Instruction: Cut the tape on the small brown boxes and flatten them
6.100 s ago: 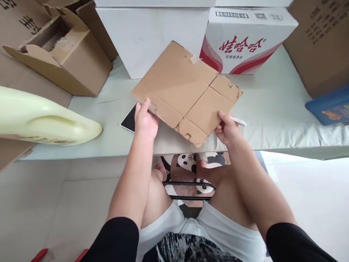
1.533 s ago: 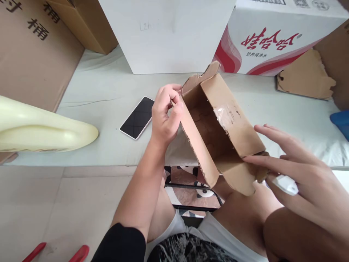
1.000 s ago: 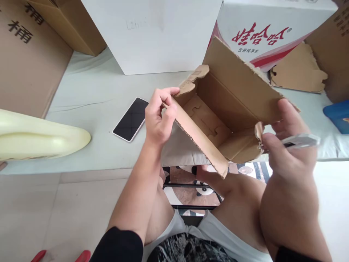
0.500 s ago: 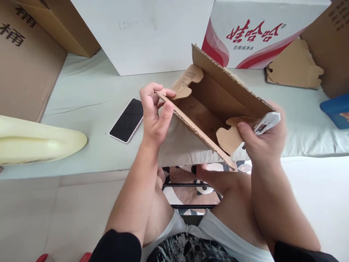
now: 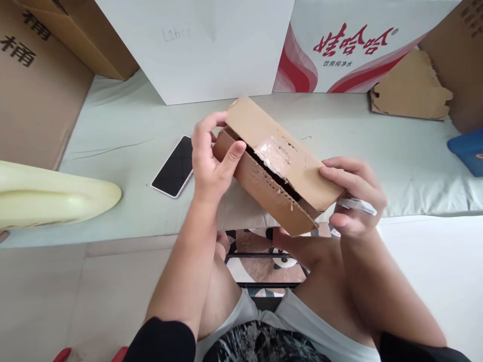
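Cardboard box (image 5: 277, 166), our left hand (image 5: 209, 161) pinching one end, our right hand (image 5: 352, 196) clasping the other plus a pen (image 5: 357, 205)

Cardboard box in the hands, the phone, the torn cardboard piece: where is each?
cardboard box (image 5: 260, 125), head view, top flap.
phone (image 5: 173, 167), head view, dark screen.
torn cardboard piece (image 5: 411, 90), head view, its middle.
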Tool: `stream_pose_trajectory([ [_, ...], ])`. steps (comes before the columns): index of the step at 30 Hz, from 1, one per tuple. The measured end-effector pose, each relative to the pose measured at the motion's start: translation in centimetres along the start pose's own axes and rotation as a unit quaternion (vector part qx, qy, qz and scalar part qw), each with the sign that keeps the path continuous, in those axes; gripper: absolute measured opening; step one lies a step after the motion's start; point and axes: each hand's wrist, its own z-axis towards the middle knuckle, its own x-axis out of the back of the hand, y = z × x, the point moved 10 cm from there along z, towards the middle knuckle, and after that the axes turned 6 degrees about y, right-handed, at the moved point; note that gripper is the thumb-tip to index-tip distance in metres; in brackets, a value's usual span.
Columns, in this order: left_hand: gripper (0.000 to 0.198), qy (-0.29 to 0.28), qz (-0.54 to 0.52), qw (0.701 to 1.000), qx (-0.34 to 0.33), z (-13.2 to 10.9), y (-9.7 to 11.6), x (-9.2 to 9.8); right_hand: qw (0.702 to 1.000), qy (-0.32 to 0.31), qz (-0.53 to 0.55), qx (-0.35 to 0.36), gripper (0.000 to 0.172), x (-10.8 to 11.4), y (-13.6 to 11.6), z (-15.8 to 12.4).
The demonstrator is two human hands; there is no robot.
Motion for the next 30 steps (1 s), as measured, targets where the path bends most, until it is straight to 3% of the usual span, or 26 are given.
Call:
stream_pose_trajectory([
  [3, 0.06, -0.016, 0.022, 1.0, -0.015, 0.0, 0.3, -0.2, 0.999, -0.006, 0.017, -0.037, 0.059, 0.0, 0.8, -0.4],
  [6, 0.053, -0.016, 0.038, 0.999, -0.025, 0.1, 0.6, -0.2, 0.983, 0.05, 0.097, -0.147, 0.059, 1.1, 3.3, -0.8],
  [9, 0.05, 0.001, 0.046, 0.998, -0.037, 0.1, 0.8, 0.0, 0.917, 0.093, 0.213, -0.324, 0.049, 1.8, 7.1, -2.2],
  [12, 0.047, 0.015, 0.043, 0.998, -0.037, 0.1, 0.7, 0.2, 0.853, 0.05, 0.276, -0.441, 0.052, 1.2, 9.5, -3.8],
  [14, 0.047, 0.017, 0.041, 0.999, -0.028, 0.1, 0.5, 0.2, 0.843, 0.028, 0.316, -0.434, 0.057, 0.9, 10.0, -4.1],
  [17, 0.047, 0.017, 0.037, 0.999, -0.017, 0.2, 0.3, 0.1, 0.835, 0.004, 0.409, -0.369, 0.06, 0.0, 9.4, -3.9],
  [21, 0.045, 0.015, 0.025, 0.999, -0.023, 0.2, 0.4, 0.1, 0.766, 0.017, 0.547, -0.336, 0.053, -1.1, 8.4, -3.8],
  [23, 0.044, 0.015, 0.017, 0.999, -0.028, 0.1, 0.5, 0.1, 0.746, 0.014, 0.573, -0.338, 0.054, -1.4, 8.1, -3.6],
  [30, 0.045, 0.007, 0.021, 1.0, -0.016, 0.1, 0.2, 0.1, 0.748, -0.022, 0.549, -0.372, 0.055, -2.2, 7.4, -2.9],
])
